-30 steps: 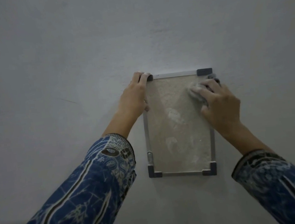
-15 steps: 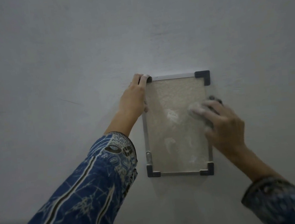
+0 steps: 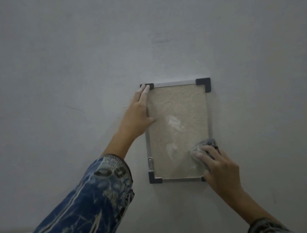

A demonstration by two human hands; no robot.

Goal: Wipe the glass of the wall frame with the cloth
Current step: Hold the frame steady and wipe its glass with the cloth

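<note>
Wall frame (image 3: 209, 119) hangs upright on the grey wall (image 3: 85, 66), its glass (image 3: 178, 105) smeared near the middle. The left hand (image 3: 137, 118) lies flat along the frame's left edge, fingers straight, tips on its top-left corner, likely steadying it against the wiping. The right hand (image 3: 219, 168) curls over the bunched cloth (image 3: 208, 144), pressing it onto the glass at the frame's lower-right corner.

My right hand (image 3: 219, 168) and cloth (image 3: 205, 145) swept from the top right of the glass (image 3: 177, 113) down to its bottom right, top-right corner piece (image 3: 204, 83) now uncovered, my left hand (image 3: 137, 118) flattened along the edge
</note>
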